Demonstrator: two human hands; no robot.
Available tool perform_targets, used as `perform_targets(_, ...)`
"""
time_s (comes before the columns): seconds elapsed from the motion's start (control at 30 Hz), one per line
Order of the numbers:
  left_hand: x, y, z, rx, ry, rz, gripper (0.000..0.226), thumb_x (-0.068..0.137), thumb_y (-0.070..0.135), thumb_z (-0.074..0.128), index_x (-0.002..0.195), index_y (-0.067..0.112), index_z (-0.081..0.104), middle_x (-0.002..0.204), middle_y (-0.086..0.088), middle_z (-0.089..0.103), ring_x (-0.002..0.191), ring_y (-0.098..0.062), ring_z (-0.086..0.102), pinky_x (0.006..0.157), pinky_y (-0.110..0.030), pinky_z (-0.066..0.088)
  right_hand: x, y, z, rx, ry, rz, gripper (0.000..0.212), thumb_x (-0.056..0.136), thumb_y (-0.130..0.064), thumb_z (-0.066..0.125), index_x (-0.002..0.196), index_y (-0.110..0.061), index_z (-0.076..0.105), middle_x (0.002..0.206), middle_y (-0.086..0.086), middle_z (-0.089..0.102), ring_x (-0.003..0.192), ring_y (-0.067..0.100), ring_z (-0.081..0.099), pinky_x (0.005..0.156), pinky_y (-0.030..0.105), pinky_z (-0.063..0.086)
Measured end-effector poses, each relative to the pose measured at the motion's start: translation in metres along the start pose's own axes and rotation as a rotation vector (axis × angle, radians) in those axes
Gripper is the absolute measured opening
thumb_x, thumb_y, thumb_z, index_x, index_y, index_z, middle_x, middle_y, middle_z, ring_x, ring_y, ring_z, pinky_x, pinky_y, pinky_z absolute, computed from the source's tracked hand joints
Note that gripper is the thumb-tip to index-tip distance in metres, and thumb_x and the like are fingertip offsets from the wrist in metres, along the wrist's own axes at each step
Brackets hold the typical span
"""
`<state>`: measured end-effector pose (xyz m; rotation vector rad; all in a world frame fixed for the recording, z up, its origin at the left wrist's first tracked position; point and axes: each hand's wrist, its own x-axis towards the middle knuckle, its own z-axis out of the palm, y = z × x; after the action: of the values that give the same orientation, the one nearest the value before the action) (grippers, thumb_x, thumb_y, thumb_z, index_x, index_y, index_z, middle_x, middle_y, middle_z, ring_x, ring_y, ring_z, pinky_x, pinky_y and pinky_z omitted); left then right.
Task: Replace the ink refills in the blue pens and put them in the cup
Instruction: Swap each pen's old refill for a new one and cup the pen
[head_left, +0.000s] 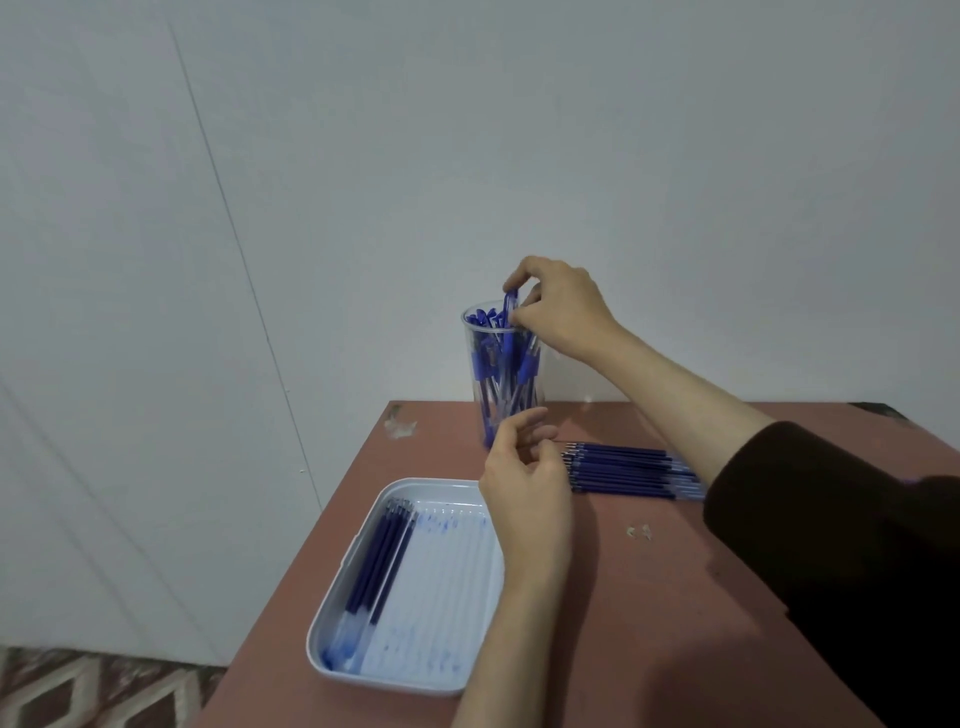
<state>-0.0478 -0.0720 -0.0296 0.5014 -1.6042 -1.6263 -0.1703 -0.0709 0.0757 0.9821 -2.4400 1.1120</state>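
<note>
A clear plastic cup full of several blue pens stands at the far edge of the table. My right hand is above the cup's rim, fingers pinched on the top of one blue pen that sticks up out of the cup. My left hand hovers in front of the cup, fingers loosely curled and apart, holding nothing that I can see. A row of several blue refills lies on the table to the right of my left hand. More blue refills lie in a white tray.
The reddish-brown table has its left edge beside the tray and its far edge at the white wall. Small white scraps lie on the tabletop. The tray's inside is stained with blue ink. Patterned floor shows at lower left.
</note>
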Motion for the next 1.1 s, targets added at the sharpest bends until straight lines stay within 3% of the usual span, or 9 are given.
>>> perform_targets(0.1, 0.0, 0.0, 0.0, 0.005, 0.003, 0.003, 0.035, 0.085, -0.004, 0.05, 0.095, 0.025, 0.066, 0.084, 0.007, 0.069, 0.082, -0.001, 0.064, 0.083, -0.025, 0.052, 0.001, -0.002, -0.001, -0.083, -0.033, -0.015, 0.026, 0.08, -0.001, 0.056, 0.094, -0.016, 0.072, 0.09, 0.002, 0.07, 0.082, 0.018, 0.061, 0.077, 0.027, 0.048)
perform_targets(0.23, -0.001, 0.001, 0.0, 0.009, -0.009, 0.013, 0.034, 0.085, -0.004, 0.051, 0.094, 0.026, 0.066, 0.084, 0.008, 0.069, 0.082, 0.0, 0.063, 0.081, -0.021, 0.05, -0.002, 0.001, 0.001, -0.124, -0.067, -0.06, 0.027, 0.085, -0.012, 0.049, 0.082, -0.008, 0.075, 0.079, -0.001, 0.071, 0.088, 0.02, 0.055, 0.091, 0.039, 0.046)
perform_targets(0.37, 0.0, -0.001, -0.001, 0.024, -0.093, -0.012, 0.034, 0.084, -0.001, 0.054, 0.087, 0.03, 0.065, 0.085, 0.011, 0.068, 0.081, -0.003, 0.064, 0.078, -0.024, 0.051, -0.016, 0.004, -0.016, -0.117, -0.065, -0.136, 0.031, 0.094, -0.023, 0.046, 0.117, -0.02, 0.067, 0.109, -0.001, 0.063, 0.111, 0.019, 0.043, 0.098, 0.035, 0.036)
perform_targets(0.47, -0.001, -0.005, 0.002, 0.131, -0.279, -0.042, 0.022, 0.081, 0.01, 0.061, 0.08, 0.031, 0.065, 0.081, 0.011, 0.069, 0.077, -0.007, 0.063, 0.075, -0.028, 0.051, -0.038, 0.021, -0.039, -0.134, -0.043, -0.129, 0.028, 0.093, -0.027, 0.05, 0.115, -0.025, 0.067, 0.107, 0.002, 0.061, 0.106, 0.019, 0.046, 0.092, 0.032, 0.037)
perform_targets(0.6, -0.012, -0.012, 0.01, 0.351, -0.496, 0.039, 0.023, 0.082, 0.01, 0.065, 0.075, 0.031, 0.064, 0.073, 0.01, 0.066, 0.072, -0.009, 0.061, 0.079, -0.027, 0.049, -0.084, 0.066, -0.075, -0.239, -0.152, 0.068, 0.021, 0.089, -0.023, 0.057, 0.104, -0.022, 0.072, 0.098, -0.001, 0.066, 0.087, 0.012, 0.053, 0.086, 0.029, 0.045)
perform_targets(0.8, -0.019, -0.016, 0.01, 0.549, -0.732, 0.139, 0.009, 0.084, 0.021, 0.066, 0.083, 0.029, 0.07, 0.058, 0.02, 0.063, 0.06, 0.008, 0.055, 0.065, -0.011, 0.041, -0.145, 0.131, -0.143, -0.461, -0.209, 0.475, 0.022, 0.084, -0.018, 0.059, 0.102, -0.022, 0.071, 0.11, 0.003, 0.069, 0.104, 0.021, 0.061, 0.089, 0.03, 0.048)
perform_targets(0.9, -0.019, -0.017, 0.008, 0.559, -0.766, 0.168, 0.008, 0.085, 0.021, 0.066, 0.086, 0.028, 0.071, 0.059, 0.019, 0.064, 0.06, 0.003, 0.055, 0.067, -0.018, 0.042, -0.163, 0.15, -0.163, -0.579, -0.226, 0.622, 0.024, 0.083, -0.017, 0.058, 0.103, -0.02, 0.07, 0.112, 0.005, 0.066, 0.102, 0.025, 0.061, 0.084, 0.031, 0.048)
perform_targets(1.0, -0.019, -0.015, 0.006, 0.563, -0.774, 0.17, 0.013, 0.087, 0.019, 0.064, 0.086, 0.03, 0.072, 0.061, 0.012, 0.065, 0.064, -0.003, 0.059, 0.069, -0.02, 0.044, -0.173, 0.159, -0.171, -0.659, -0.272, 0.707, 0.026, 0.083, -0.015, 0.054, 0.107, -0.013, 0.065, 0.098, 0.006, 0.066, 0.084, 0.024, 0.063, 0.075, 0.032, 0.052)
perform_targets(1.1, -0.02, -0.015, 0.006, 0.568, -0.781, 0.177, 0.014, 0.088, 0.02, 0.063, 0.086, 0.032, 0.071, 0.065, 0.009, 0.067, 0.066, -0.003, 0.061, 0.071, -0.02, 0.045, -0.177, 0.166, -0.17, -0.625, -0.298, 0.761, 0.022, 0.083, -0.014, 0.055, 0.102, -0.011, 0.064, 0.09, 0.006, 0.066, 0.08, 0.023, 0.066, 0.08, 0.037, 0.056)
